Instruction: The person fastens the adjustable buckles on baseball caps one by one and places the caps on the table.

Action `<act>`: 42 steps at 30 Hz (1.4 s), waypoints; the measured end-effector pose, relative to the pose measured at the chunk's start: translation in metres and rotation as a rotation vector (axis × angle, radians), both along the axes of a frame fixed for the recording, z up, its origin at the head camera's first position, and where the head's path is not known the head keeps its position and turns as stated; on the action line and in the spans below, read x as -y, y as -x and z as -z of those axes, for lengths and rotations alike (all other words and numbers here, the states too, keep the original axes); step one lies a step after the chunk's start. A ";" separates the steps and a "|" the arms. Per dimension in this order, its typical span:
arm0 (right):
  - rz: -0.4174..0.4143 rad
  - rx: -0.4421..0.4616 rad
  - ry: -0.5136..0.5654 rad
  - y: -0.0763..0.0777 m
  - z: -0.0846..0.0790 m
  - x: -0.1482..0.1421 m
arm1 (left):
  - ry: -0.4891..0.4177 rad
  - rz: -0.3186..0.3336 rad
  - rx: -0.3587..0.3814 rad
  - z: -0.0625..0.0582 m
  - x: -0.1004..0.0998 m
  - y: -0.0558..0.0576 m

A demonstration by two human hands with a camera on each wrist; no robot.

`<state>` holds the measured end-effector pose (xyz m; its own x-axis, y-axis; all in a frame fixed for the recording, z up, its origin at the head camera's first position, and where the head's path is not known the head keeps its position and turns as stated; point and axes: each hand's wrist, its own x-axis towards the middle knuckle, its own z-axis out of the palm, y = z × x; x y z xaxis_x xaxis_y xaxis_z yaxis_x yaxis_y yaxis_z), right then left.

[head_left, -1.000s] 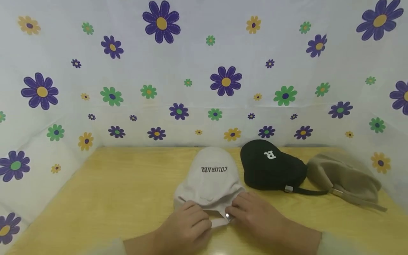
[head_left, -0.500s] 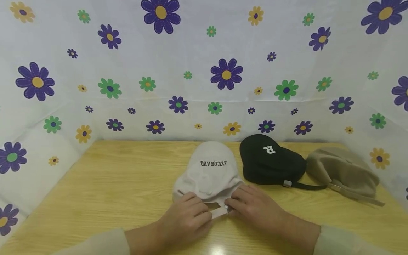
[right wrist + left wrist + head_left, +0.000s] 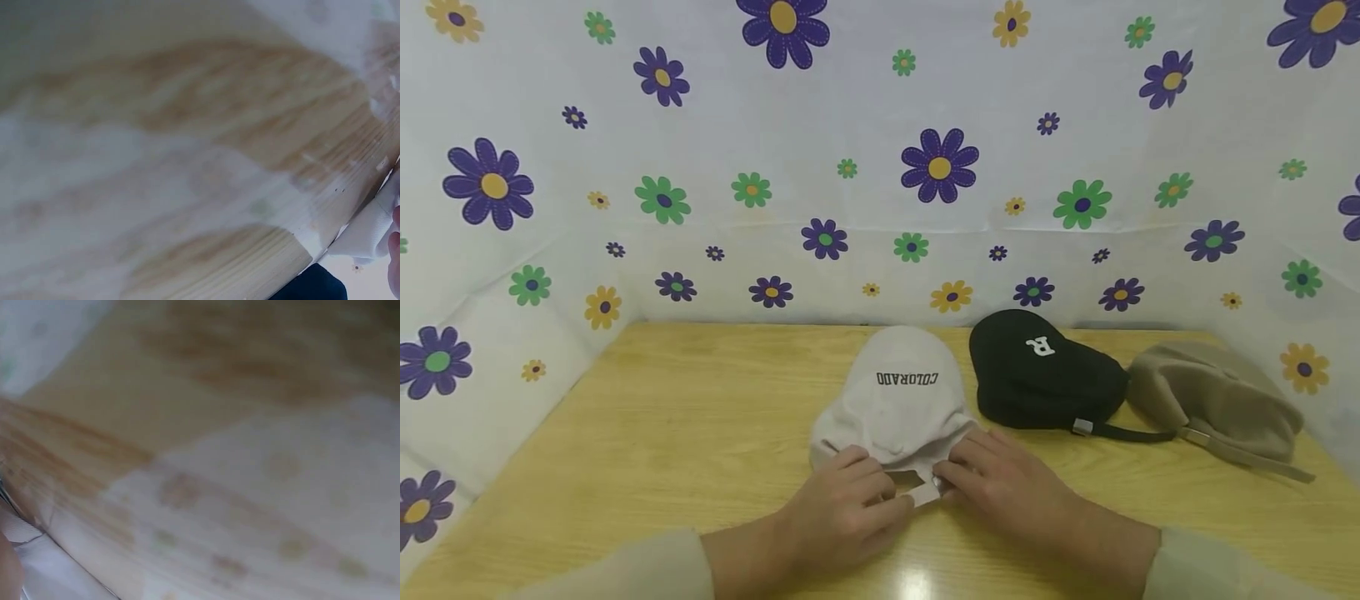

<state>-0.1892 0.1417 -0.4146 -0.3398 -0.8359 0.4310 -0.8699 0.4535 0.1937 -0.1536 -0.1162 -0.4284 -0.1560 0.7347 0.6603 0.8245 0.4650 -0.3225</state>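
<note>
A pale cream baseball cap (image 3: 906, 400) lies on the wooden table, its upside-down COLORADO lettering facing me. At its back opening, the left hand (image 3: 846, 508) pinches the light strap (image 3: 923, 495). Opposite it, the right hand (image 3: 1011, 483) grips the cap's back edge beside a small metal buckle (image 3: 937, 482), partly hidden by the fingers. In the left wrist view, pale cap fabric (image 3: 56, 569) shows at the lower left corner beside a finger. Fingertips (image 3: 394, 259) meet white fabric (image 3: 369, 231) at the right edge of the right wrist view.
A black cap (image 3: 1037, 375) with a white R lies right of the cream one, its strap trailing right. Beyond it sits a tan cap (image 3: 1225, 400). The wooden table (image 3: 700, 400) ends at a white flowered cloth (image 3: 820, 150) behind and at both sides.
The left fingers have slid a little right along the strap, and less strap shows between the hands. The head view has tilted slightly downward. Black and tan caps stay put.
</note>
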 end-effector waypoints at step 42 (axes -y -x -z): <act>-0.159 -0.085 0.193 -0.001 -0.001 0.003 | -0.075 0.058 -0.150 -0.004 -0.003 0.003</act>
